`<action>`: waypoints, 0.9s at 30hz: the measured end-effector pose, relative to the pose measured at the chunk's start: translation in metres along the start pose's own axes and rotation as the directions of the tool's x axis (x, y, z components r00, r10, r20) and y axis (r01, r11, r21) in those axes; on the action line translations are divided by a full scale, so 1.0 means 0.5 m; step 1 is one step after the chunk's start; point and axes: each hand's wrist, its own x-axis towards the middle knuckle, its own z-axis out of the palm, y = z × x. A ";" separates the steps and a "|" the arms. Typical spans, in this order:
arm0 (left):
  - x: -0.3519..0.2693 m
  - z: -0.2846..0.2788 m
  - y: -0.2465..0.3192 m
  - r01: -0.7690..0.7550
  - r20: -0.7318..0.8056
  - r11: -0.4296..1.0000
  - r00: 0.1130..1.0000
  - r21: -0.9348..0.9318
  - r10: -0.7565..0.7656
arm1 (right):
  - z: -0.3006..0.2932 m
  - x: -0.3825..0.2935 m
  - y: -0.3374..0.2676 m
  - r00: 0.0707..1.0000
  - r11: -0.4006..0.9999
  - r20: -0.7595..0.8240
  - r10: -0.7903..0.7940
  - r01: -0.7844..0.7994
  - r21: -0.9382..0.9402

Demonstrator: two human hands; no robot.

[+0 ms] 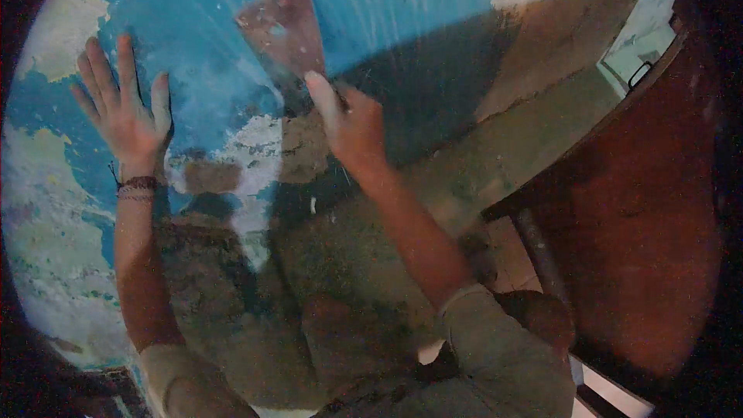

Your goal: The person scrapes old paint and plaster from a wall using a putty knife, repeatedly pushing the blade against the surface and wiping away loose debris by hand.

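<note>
A wall with peeling blue paint [371, 6] fills the view before me. My left hand [130, 110] lies against it at the left, palm side showing or back of the hand, I cannot tell which, fingers spread and holding nothing; a braided bracelet [137, 184] circles that wrist. Right of it, my right hand [354, 122] grips a wide scraper [287, 29], its broad, stained blade pointing up and resting on or close to the blue paint. The thumb lies along the base of the blade. The handle is mostly hidden in the fist.
Bare pale patches [64, 29] and a rough exposed patch [255, 145] break up the paint. Shadows fall over the wall's middle. A reddish-brown surface [638, 255] stands at the right, below a pale fixture with a dark handle [639, 75].
</note>
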 end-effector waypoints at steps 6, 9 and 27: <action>-0.003 0.021 0.039 0.121 -0.047 0.993 0.992 -0.001 -0.121 | -0.004 -0.106 0.178 0.989 0.997 -0.146 0.004 0.008 0.076; -0.027 0.015 0.036 0.127 0.000 0.992 0.992 -0.004 -0.127 | -0.007 0.019 -0.006 0.990 0.991 -0.051 -0.134 0.134 -0.007; -0.007 -0.008 0.027 0.139 0.091 0.990 0.986 -0.001 -0.138 | -0.022 -0.066 0.031 0.984 0.998 -0.169 -0.052 0.058 0.032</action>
